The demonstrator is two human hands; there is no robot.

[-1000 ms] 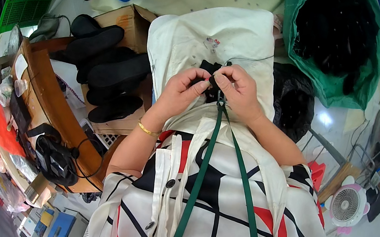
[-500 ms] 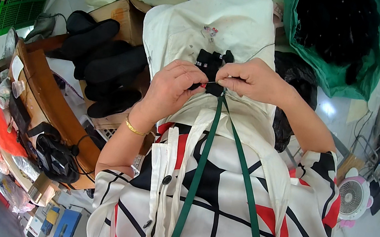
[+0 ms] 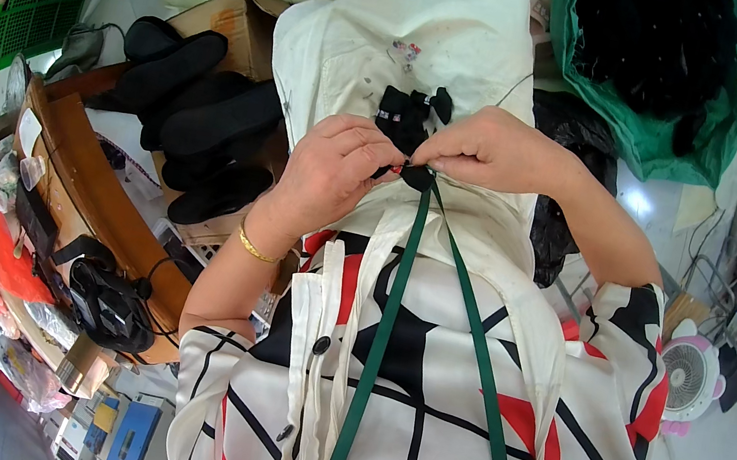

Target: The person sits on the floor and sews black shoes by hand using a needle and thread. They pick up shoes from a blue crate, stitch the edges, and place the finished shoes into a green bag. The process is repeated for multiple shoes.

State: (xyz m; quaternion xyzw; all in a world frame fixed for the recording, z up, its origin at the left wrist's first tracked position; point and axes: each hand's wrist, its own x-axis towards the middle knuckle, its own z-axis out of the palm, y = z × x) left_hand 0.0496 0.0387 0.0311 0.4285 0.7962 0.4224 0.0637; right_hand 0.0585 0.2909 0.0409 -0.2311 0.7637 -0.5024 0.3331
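Note:
Over my lap, my left hand (image 3: 333,165) is closed, its thumb and fingers pinching a small black piece with a bit of red (image 3: 391,171). My right hand (image 3: 493,151) is closed too, its fingertips pressed together right beside the left ones. Whatever it pinches is too small to make out. Several small black fabric pieces (image 3: 403,114), some with a pale band, lie on the white cloth (image 3: 345,29) just beyond my fingers. Below my fingertips, a dark rounded piece (image 3: 417,179) sits where the two halves of a green strap (image 3: 382,331) meet.
To the left are black slippers (image 3: 220,120) by a cardboard box (image 3: 228,20) and a brown wooden table edge (image 3: 102,203). A green sack (image 3: 711,162) of black items stands far right, near a black plastic bag (image 3: 572,148). A white fan (image 3: 685,380) is at the right.
My right fingertips have moved slightly left and now meet the left ones. A thin line visible between the hands before is no longer distinct. The cloth has shifted slightly.

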